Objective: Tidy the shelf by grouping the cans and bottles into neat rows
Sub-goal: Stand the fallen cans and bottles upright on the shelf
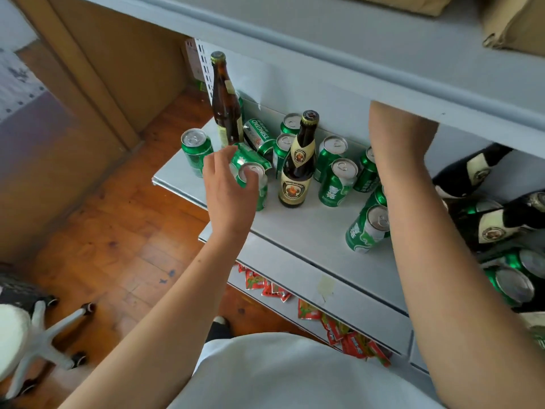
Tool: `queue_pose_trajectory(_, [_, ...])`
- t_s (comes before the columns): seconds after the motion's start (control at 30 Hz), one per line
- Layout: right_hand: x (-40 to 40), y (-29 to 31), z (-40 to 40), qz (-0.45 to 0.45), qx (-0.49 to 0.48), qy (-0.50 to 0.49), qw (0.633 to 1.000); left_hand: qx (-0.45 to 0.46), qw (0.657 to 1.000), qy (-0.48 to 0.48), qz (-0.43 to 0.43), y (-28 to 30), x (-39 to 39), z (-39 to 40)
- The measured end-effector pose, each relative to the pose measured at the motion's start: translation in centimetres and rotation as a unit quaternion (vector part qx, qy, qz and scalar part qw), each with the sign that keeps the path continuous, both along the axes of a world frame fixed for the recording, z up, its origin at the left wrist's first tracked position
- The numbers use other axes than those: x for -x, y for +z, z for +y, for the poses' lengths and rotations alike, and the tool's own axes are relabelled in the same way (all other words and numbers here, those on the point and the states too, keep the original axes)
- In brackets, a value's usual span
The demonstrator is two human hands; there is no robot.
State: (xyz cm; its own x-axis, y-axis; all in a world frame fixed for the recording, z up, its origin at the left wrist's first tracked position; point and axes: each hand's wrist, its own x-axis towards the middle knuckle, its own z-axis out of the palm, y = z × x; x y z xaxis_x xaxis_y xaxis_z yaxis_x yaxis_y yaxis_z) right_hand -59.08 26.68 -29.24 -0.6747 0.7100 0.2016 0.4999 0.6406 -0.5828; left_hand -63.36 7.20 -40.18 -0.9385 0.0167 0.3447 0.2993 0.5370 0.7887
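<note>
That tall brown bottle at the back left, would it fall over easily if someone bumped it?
Probably yes. The tall brown bottle is slim with a long neck, so a nudge up high would likely tip it. It looks like glass, so it may break, and cans crowd its base.

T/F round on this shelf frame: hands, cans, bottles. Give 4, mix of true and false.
1. The left hand is at an upright green can near the shelf's front edge. True.
2. Every can stands upright. False: the Tsingtao can lies on its side.
3. The right hand is in plain view. False: the upper shelf hides it; only the forearm shows.
4. Two brown bottles stand upright among the cans: a tall bottle and a cream-labelled bottle. True.
</note>
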Motion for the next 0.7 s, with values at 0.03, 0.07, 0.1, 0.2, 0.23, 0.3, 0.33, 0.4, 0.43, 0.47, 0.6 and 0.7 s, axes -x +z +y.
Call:
queue_pose_trajectory(0.03, [-0.6, 0.4, -2.0, 0.070, -0.029, -0.004, 0.997, -0.014, 1.000, 0.012, 0.002, -0.1, 0.5, -0.9])
queue_pose_trajectory(0.07, [-0.8, 0.8, -4.1, 0.152, -0.054, -0.003, 0.987, -0.027, 0.999, 0.022, 0.002, -0.3, 1.2, -1.8])
queue_pose_trajectory(0.1, [-0.6, 0.9, -6.1, 0.223, -0.091, 0.013, 0.971, -0.036, 0.999, 0.033, -0.002, -0.6, 2.0, -2.8])
queue_pose_trajectory(0.2, [1.4, -0.7, -11.2, 0.209, -0.134, 0.143, 0.958, -0.045, 0.996, 0.065, -0.030, -1.6, 4.9, -5.8])
queue_pose_trajectory(0.23, [2.6, -2.1, -12.3, 0.143, -0.135, 0.180, 0.964, -0.039, 0.996, 0.066, -0.044, -1.9, 5.9, -6.8])
queue_pose_trajectory(0.3, [4.3, -5.0, -13.8, -0.011, -0.120, 0.204, 0.971, -0.023, 0.996, 0.047, -0.079, -2.5, 7.9, -8.4])
queue_pose_trajectory(0.33, [5.0, -6.4, -14.3, -0.082, -0.109, 0.205, 0.969, -0.017, 0.994, 0.028, -0.100, -2.8, 9.0, -9.1])
queue_pose_trajectory(0.4, [5.8, -8.5, -15.1, -0.200, -0.102, 0.198, 0.954, -0.002, 0.990, -0.018, -0.140, -3.4, 11.3, -9.9])
queue_pose_trajectory(0.43, [6.0, -9.4, -15.5, -0.241, -0.107, 0.190, 0.946, 0.007, 0.986, -0.045, -0.161, -3.7, 12.4, -10.1])
queue_pose_trajectory(0.47, [6.3, -10.1, -15.8, -0.266, -0.109, 0.176, 0.942, 0.014, 0.981, -0.072, -0.180, -3.9, 13.5, -10.2])
queue_pose_trajectory(0.6, [7.0, -11.6, -16.9, -0.247, -0.125, 0.104, 0.955, 0.042, 0.964, -0.182, -0.190, -4.3, 17.0, -10.1])
queue_pose_trajectory(0.7, [7.1, -11.7, -17.2, -0.244, -0.124, 0.076, 0.959, 0.046, 0.956, -0.237, -0.168, -4.5, 19.2, -10.4])
